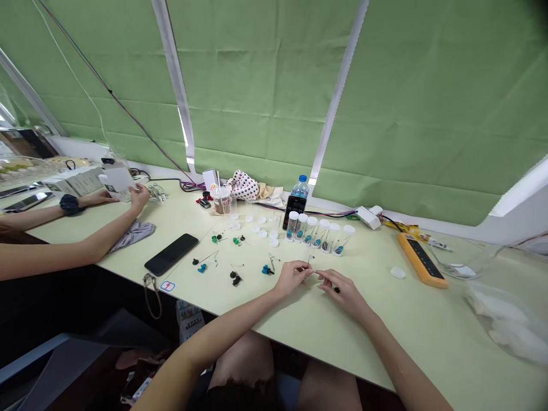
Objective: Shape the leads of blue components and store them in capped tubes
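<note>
My left hand [294, 276] and my right hand [340, 288] nearly meet above the table, each pinching a thin metal rod [315, 271] between its fingertips. A fine bent wire [310, 260] rises beside the left fingertips, and a small black knob [337, 290] shows at my right hand. To the left lie several small wire pieces with blue, black or green knobs, among them a blue one [268, 269] and a black one [235, 278]. Behind my hands stands a row of clear tubes [312, 231] with white caps, holding similar pieces. White caps [262, 234] lie loose behind the pieces.
A phone [171, 254] lies left; another phone [294, 211] leans on a bottle [301, 187]. An orange power strip [422, 260], a white lid [398, 273] and a plastic bag [505, 319] are right. At far left, another person's hands hold a white box [117, 180].
</note>
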